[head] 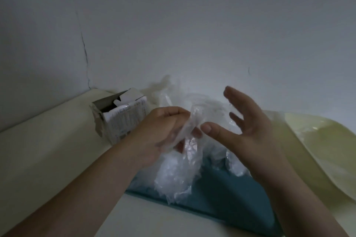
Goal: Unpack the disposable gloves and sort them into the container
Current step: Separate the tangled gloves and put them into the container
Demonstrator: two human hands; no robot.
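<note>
Looming over it all is the grey wall (173, 15), with a dark crack (84, 50) running down its left side. Under it spreads the cream table (42, 150), and front and centre on that sits the teal container (221, 194). Off to the right lies a pale yellow-green curved sheet (323, 150); what it is, I cannot tell. Clear gloves (173, 175) are heaped on the container, a crumpled pile spilling toward its near edge. Back left stands the box (123, 119), torn open with its flaps up, just beside the left hand (159, 132). That hand has its fingers curled round one crumpled glove (192, 121), held up above the heap. The right hand (248, 132) is wide open, fingers spread and holding nothing, thumb tip just beside that glove
</note>
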